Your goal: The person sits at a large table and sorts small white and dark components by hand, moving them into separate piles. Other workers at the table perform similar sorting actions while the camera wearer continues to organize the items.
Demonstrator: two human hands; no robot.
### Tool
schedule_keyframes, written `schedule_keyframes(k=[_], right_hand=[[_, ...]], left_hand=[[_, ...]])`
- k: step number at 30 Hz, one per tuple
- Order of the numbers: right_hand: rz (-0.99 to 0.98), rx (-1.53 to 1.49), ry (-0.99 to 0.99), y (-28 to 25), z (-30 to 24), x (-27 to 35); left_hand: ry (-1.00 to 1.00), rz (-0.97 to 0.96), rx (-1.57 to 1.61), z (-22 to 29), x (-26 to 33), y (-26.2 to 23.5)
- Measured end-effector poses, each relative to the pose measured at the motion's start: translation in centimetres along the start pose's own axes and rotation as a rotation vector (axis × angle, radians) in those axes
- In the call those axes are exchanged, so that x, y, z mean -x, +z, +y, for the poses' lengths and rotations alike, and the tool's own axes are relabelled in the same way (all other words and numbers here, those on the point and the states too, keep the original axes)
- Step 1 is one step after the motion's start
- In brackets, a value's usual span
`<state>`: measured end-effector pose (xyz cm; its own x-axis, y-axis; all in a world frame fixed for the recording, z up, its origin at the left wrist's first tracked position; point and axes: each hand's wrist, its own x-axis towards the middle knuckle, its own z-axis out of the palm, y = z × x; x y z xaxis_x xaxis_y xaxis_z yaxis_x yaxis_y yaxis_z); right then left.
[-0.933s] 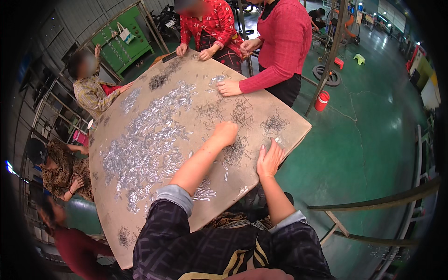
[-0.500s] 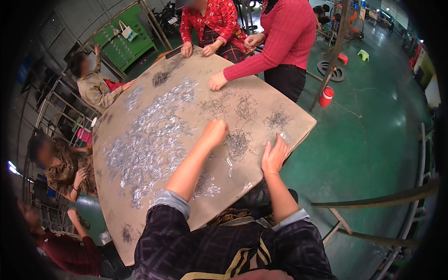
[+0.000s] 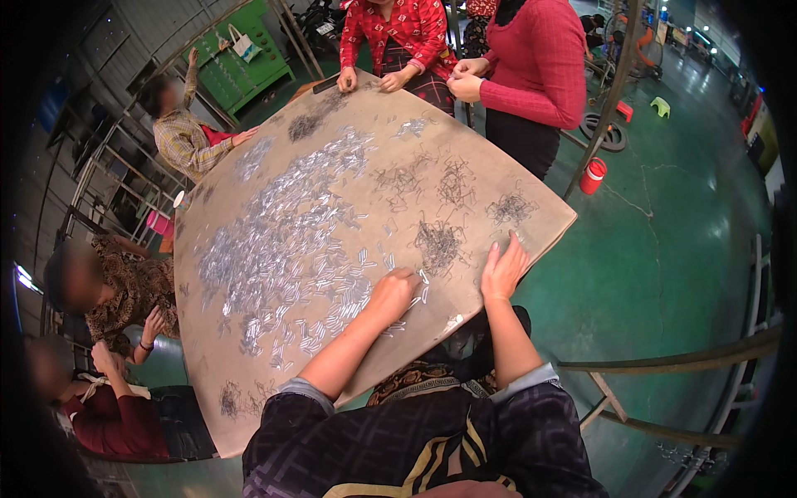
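Silvery, short metal pieces (image 3: 282, 249) are lying scattered in a broad band across the large tan board bench (image 3: 357, 365), with the nearest few just beside and under the left hand (image 3: 393, 288). That hand is resting curled on the board, its fingers closed down over a small cluster of the pieces, though whether any are actually pinched cannot be told. The right hand (image 3: 501, 270) is lying flat and open near the bench edge, palm down, holding nothing; a dark tangle of thin wire bits (image 3: 437, 243) is sitting just beyond its fingertips. The pieces are looking light, stiff and slippery, so they would probably handle best pinched across their middle or swept together with the fingertips.
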<state>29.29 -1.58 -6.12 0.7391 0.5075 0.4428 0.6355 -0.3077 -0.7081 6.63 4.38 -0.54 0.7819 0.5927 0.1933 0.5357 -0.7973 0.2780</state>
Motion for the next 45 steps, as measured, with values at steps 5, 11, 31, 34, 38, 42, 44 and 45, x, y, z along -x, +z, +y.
schedule_keyframes(k=[5, 11, 31, 34, 38, 42, 44, 45], right_hand=[[-0.005, 0.015, -0.009, 0.0, -0.1, -0.1], [-0.015, 0.012, -0.007, -0.1, -0.1, 0.0], [0.001, -0.007, -0.049, -0.1, 0.0, 0.2], [0.0, -0.02, -0.072, -0.1, 0.0, 0.3], [-0.039, -0.048, -0.062, 0.3, 0.7, 0.3], [-0.071, -0.079, -0.142, -0.6, 0.6, 0.6], [-0.093, -0.079, -0.287, -1.7, -0.2, 1.1], [-0.107, -0.073, -0.397, -2.4, -0.9, 1.7]], left_hand=[[0.07, 0.117, -0.033, 0.5, 0.1, 0.9], [0.009, -0.081, -0.026, 1.0, 1.4, 0.1], [-0.103, -0.027, -0.212, 6.4, -4.6, 4.2], [-0.018, 0.1, -0.225, 5.6, -4.4, 4.6], [-0.141, 0.204, 0.065, 3.9, -3.3, 4.0], [-0.418, 0.295, 0.603, 1.6, 0.8, 1.7], [-0.531, 0.336, 0.851, 0.3, 3.4, 1.8], [-0.569, 0.344, 0.974, -0.2, 4.7, 2.0]])
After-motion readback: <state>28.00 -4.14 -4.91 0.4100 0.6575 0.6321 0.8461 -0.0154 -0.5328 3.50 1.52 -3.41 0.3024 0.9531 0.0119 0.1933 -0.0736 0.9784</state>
